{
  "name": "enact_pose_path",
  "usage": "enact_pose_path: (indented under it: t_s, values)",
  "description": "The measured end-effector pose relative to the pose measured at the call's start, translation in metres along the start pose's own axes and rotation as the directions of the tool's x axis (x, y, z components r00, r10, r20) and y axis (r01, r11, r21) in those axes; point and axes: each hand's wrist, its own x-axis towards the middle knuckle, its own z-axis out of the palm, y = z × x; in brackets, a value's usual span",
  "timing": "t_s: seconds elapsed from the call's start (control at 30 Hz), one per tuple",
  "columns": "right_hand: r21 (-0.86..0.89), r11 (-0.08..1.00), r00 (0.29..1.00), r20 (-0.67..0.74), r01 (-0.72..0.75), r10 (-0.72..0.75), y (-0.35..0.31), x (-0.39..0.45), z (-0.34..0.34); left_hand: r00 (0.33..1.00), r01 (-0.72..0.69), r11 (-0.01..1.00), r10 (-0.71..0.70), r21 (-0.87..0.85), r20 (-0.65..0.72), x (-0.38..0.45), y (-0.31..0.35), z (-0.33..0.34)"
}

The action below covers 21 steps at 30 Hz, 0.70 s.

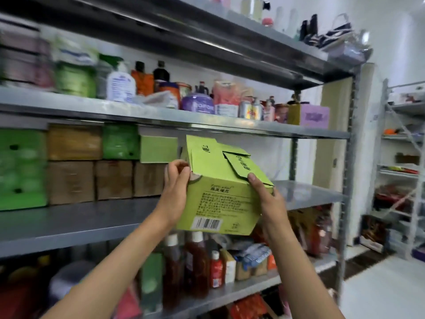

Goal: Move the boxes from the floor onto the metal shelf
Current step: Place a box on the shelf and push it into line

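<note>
Matt green cardboard box (pixel 220 199); smooth, dully gleaming metal shelf (pixel 92 217).

Along the upper tier stand a white pump bottle (pixel 121 85), two dark-capped bottles with orange labels (pixel 142 79), a purple tub (pixel 198 103), a pink refill pouch (pixel 226 97) and a lilac carton (pixel 315 116). Bottles of brown sauce (pixel 196 265) and a small red bottle (pixel 216 270) sit on a lower tier. Bags (pixel 342 40) lie on top (blurred). A second rack (pixel 400 176) stands at the right, by the white wall (pixel 391 42).
</note>
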Motion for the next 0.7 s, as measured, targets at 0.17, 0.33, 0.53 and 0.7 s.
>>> enact_pose_path:
  t_s: [0.17,0.33,0.53,0.7]
  values:
    - [-0.029,0.989,0.966,0.212,-0.144,0.147,0.034,0.039,0.071,0.986,-0.038,0.963,0.079,0.268,-0.145,-0.002,0.007,-0.072]
    - [0.005,0.959,0.858,0.448,-0.283,0.251,0.079,0.058,0.147,0.954,0.023,0.888,0.118,0.459,-0.277,0.001,0.01,-0.125]
    - [0.031,0.899,0.708,0.628,-0.437,0.322,0.119,0.058,0.249,0.894,0.164,0.763,0.153,0.625,-0.421,-0.006,0.006,-0.191]
    - [-0.126,0.903,0.599,0.71,-0.41,0.371,0.151,0.036,0.317,0.824,0.341,0.682,0.114,0.647,-0.555,-0.027,0.004,-0.241]
